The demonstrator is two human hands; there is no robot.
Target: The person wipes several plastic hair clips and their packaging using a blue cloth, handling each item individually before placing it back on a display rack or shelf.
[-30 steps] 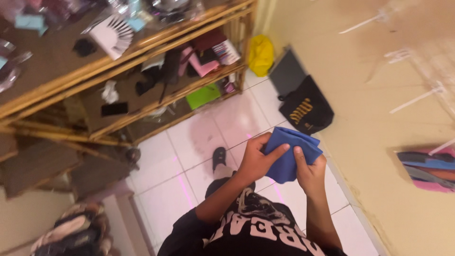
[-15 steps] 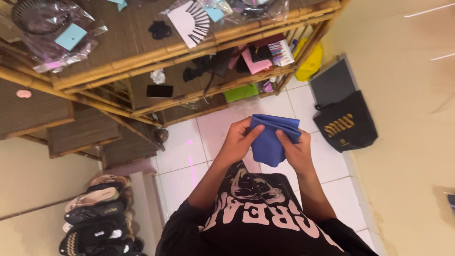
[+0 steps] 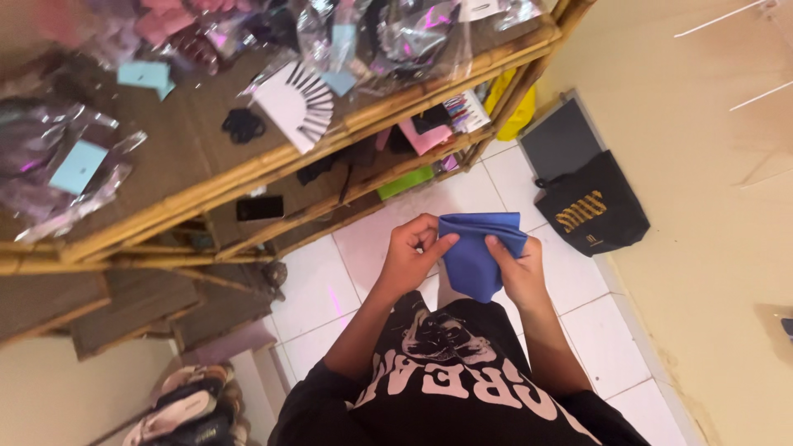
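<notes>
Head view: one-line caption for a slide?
Both hands, left hand and right hand, hold a folded blue cloth above a white tiled floor, beside a bamboo shelf.

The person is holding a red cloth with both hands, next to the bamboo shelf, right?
Not quite. The cloth is blue, not red. The head view shows it. The rest is right: the left hand and the right hand both hold it, and the bamboo shelf stands next to the person.
</notes>
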